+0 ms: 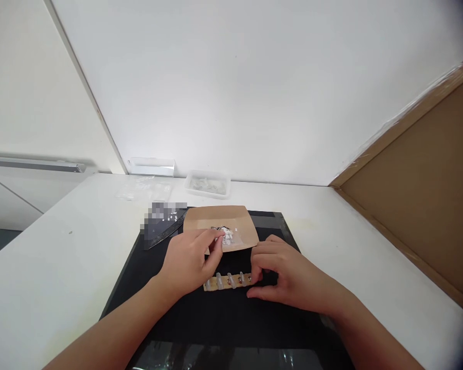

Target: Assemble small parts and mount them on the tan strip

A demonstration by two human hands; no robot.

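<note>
Two bare forearms reach in over the near end of a black mat, where a glossy strip crosses its surface. The mat lies on the white desk, its sides narrowing toward the wall. Ahead of the hands, a brown paper tray sits near the mat's far edge, with a pile of small white pieces inside.

The left hand leans over the tray's near rim; its fingers are pinched together at the pile, though whether a piece is between them cannot be told. The right hand is at the right end of a tan strip bearing clear raised parts, its fingers curled at that end and the thumb standing apart. This strip lies on the mat between the hands, nearer the camera than the tray, with a narrow band of black between the two.

Left of the tray, a dark sheet with white bits takes up the mat's far left corner. Beyond, clear plastic bags, a clear box and a translucent container stand along the wall. Right of the mat, a stretch of desk runs to a slanting cardboard panel, which bounds that side.
</note>
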